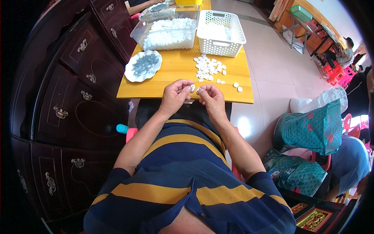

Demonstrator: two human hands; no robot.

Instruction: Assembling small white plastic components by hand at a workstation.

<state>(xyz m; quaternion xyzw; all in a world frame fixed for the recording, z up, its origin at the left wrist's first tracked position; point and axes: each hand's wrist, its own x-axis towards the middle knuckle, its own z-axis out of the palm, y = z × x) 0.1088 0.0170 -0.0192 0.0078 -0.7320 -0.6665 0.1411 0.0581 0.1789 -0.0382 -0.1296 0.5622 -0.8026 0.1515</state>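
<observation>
head view: left hand and right hand each pinch a small white piece at the worktop edge; i'd line them up squarely before pressing.

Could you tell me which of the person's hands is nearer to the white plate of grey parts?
Left. The left hand is just right of and below the white plate; the right hand is farther right, beyond it.

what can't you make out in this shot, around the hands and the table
- Head view: the small white piece pinched by the left hand is mostly covered by fingertips; its shape is unclear.
- Right hand: whatever it pinches is too small to tell.
- Grey bits on the white plate: too small to identify.
- White basket: the wall hides most of its contents.
- Clear bin: its far end is cut off by the top edge.
</observation>
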